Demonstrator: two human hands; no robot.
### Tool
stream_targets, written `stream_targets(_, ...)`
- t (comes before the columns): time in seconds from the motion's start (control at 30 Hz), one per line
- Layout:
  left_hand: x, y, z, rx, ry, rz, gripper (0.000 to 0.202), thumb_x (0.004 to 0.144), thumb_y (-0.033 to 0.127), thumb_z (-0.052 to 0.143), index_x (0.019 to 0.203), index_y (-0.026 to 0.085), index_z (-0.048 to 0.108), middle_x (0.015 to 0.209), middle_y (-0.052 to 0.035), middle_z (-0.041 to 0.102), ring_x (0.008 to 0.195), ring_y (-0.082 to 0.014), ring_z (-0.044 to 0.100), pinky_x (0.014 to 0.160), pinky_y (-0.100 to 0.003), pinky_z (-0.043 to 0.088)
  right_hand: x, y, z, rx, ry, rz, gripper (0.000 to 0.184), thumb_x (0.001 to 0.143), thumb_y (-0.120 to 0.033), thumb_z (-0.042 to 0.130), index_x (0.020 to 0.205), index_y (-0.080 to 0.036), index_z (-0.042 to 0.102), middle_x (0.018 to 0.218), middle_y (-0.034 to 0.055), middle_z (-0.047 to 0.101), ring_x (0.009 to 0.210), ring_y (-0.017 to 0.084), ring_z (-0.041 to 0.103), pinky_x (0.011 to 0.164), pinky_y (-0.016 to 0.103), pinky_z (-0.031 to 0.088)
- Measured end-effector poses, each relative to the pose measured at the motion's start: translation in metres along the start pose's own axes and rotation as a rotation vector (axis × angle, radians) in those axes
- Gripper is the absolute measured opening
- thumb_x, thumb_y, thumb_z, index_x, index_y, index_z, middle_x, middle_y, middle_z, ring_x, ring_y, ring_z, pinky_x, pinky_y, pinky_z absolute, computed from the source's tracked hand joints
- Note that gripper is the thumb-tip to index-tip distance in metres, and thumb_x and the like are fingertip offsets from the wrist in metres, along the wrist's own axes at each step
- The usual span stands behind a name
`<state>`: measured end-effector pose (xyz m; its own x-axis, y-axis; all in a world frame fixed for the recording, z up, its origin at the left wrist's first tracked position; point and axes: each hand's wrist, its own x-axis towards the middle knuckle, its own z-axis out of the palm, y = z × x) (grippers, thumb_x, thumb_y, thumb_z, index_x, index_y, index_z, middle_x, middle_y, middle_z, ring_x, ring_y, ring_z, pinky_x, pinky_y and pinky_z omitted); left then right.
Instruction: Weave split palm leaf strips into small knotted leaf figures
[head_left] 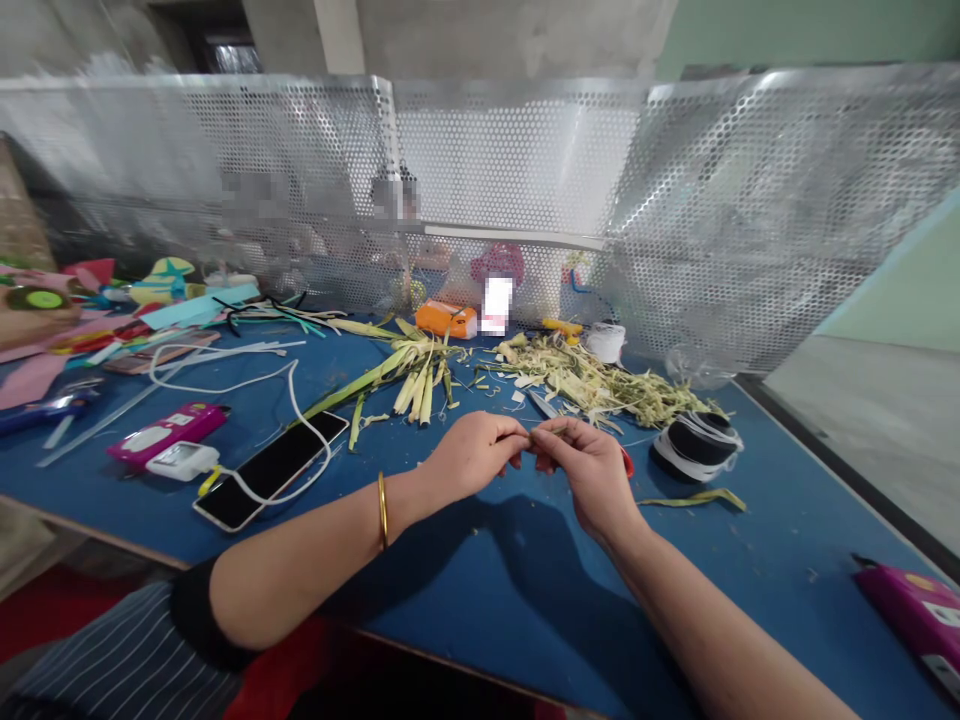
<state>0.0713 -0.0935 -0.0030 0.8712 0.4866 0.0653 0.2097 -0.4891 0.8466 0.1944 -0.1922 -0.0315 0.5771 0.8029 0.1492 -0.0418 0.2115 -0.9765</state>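
My left hand (480,455) and my right hand (589,465) meet fingertip to fingertip over the middle of the blue table. Both are closed in a pinch on a thin greenish plant strip (535,435), mostly hidden by the fingers. A gold bangle (382,510) circles my left wrist. Just beyond my right hand lie scissors with a red handle (628,462), partly covered by that hand. Behind the hands spread a bundle of pale green leaf stalks (420,380) and a heap of shredded plant strips (592,375). A single dry leaf strip (705,498) lies to the right.
On the left, a phone (274,470) with a white cable (292,390) rests near a magenta box (169,435). Coloured paper scraps (165,310) pile farther left. Black and white rolls (697,445) stand right. A perforated metal screen (510,160) closes the back edge.
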Motion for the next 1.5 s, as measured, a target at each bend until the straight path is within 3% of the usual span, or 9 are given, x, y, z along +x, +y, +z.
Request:
stream_targets(0.17, 0.002, 0.003, -0.003, 0.070, 0.013, 0.017, 0.023, 0.084, 0.024, 0.049, 0.068, 0.018, 0.065, 0.059, 0.0005, 0.058, 0.053, -0.0116, 0.052, 0.056, -0.024, 0.038, -0.001, -0.001, -0.001, -0.003, -0.033, 0.016, 0.022, 0.067, -0.035, 0.078, 0.070, -0.016, 0.069, 0.058, 0.0003, 0.064, 0.049, 0.010, 0.052, 0.050, 0.024, 0.040)
stream_targets(0.33, 0.004, 0.004, -0.008, -0.380, -0.016, -0.182, 0.020, 0.085, 0.030, 0.056, 0.073, 0.016, 0.064, 0.060, 0.0002, 0.058, 0.053, -0.0101, 0.054, 0.058, -0.023, 0.044, 0.008, -0.010, -0.014, 0.109, 0.063, 0.026, 0.045, 0.072, -0.056, 0.071, 0.095, -0.017, 0.071, 0.076, 0.0021, 0.067, 0.058, 0.011, 0.058, 0.050, 0.022, 0.042)
stream_targets(0.5, 0.000, 0.009, -0.013, -0.692, 0.000, -0.336, 0.020, 0.085, 0.027, 0.059, 0.074, 0.012, 0.063, 0.067, -0.0040, 0.063, 0.056, -0.0101, 0.058, 0.060, -0.023, 0.046, 0.016, -0.006, -0.024, 0.082, 0.130, 0.060, 0.045, 0.070, -0.058, 0.071, 0.086, -0.017, 0.071, 0.073, 0.0016, 0.063, 0.056, 0.010, 0.055, 0.049, 0.022, 0.039)
stream_targets(0.63, -0.003, -0.001, -0.019, -0.771, 0.082, -0.369, 0.014, 0.083, 0.024, 0.062, 0.075, 0.012, 0.063, 0.063, 0.0002, 0.059, 0.049, -0.0062, 0.050, 0.051, -0.020, 0.041, 0.012, 0.005, -0.017, -0.270, -0.088, 0.011, 0.033, 0.076, -0.051, 0.066, 0.083, -0.019, 0.070, 0.065, 0.0004, 0.063, 0.054, 0.013, 0.055, 0.051, 0.025, 0.040)
stream_targets(0.8, -0.005, -0.028, -0.033, -0.886, 0.223, -0.398, 0.015, 0.084, 0.024, 0.062, 0.076, 0.012, 0.062, 0.061, 0.0033, 0.052, 0.047, -0.0042, 0.044, 0.043, -0.017, 0.033, 0.004, 0.014, -0.010, -0.885, -0.251, -0.283, 0.013, 0.085, -0.034, 0.058, 0.085, -0.024, 0.068, 0.072, 0.0004, 0.066, 0.062, 0.016, 0.058, 0.059, 0.027, 0.040)
stream_targets(1.0, -0.004, -0.045, -0.040, -1.073, 0.314, -0.495, 0.009, 0.087, 0.017, 0.058, 0.080, 0.011, 0.060, 0.062, 0.0042, 0.050, 0.046, -0.0029, 0.044, 0.042, -0.015, 0.035, 0.019, -0.006, -0.045, -1.422, -0.131, -0.435, 0.021, 0.094, -0.028, 0.047, 0.091, -0.023, 0.068, 0.089, 0.0046, 0.070, 0.081, 0.019, 0.063, 0.075, 0.029, 0.039)
stream_targets(1.13, -0.005, -0.044, -0.037, -1.085, 0.299, -0.517, 0.012, 0.088, 0.019, 0.058, 0.080, 0.011, 0.061, 0.062, 0.0036, 0.050, 0.045, -0.0031, 0.044, 0.041, -0.015, 0.036, 0.037, -0.025, -0.087, -2.064, -0.035, -0.306, 0.022, 0.087, -0.013, 0.050, 0.082, -0.019, 0.070, 0.088, 0.0115, 0.068, 0.089, 0.026, 0.060, 0.081, 0.037, 0.033)
stream_targets(1.37, -0.009, -0.039, -0.037, -1.109, 0.242, -0.486, 0.011, 0.088, 0.019, 0.057, 0.080, 0.012, 0.061, 0.062, 0.0035, 0.050, 0.046, -0.0037, 0.045, 0.042, -0.015, 0.036, 0.056, -0.003, -0.103, -2.100, -0.185, -0.263, 0.023, 0.082, -0.008, 0.055, 0.067, -0.015, 0.070, 0.081, 0.0137, 0.070, 0.088, 0.026, 0.059, 0.079, 0.037, 0.034)
stream_targets(1.5, -0.007, -0.041, -0.038, -1.110, 0.255, -0.502, 0.011, 0.087, 0.018, 0.058, 0.079, 0.012, 0.060, 0.061, 0.0039, 0.049, 0.046, -0.0038, 0.044, 0.043, -0.015, 0.035, 0.058, 0.000, -0.105, -2.027, -0.072, -0.229, 0.025, 0.086, -0.004, 0.044, 0.082, -0.011, 0.068, 0.085, 0.0163, 0.070, 0.079, 0.025, 0.063, 0.075, 0.036, 0.035)
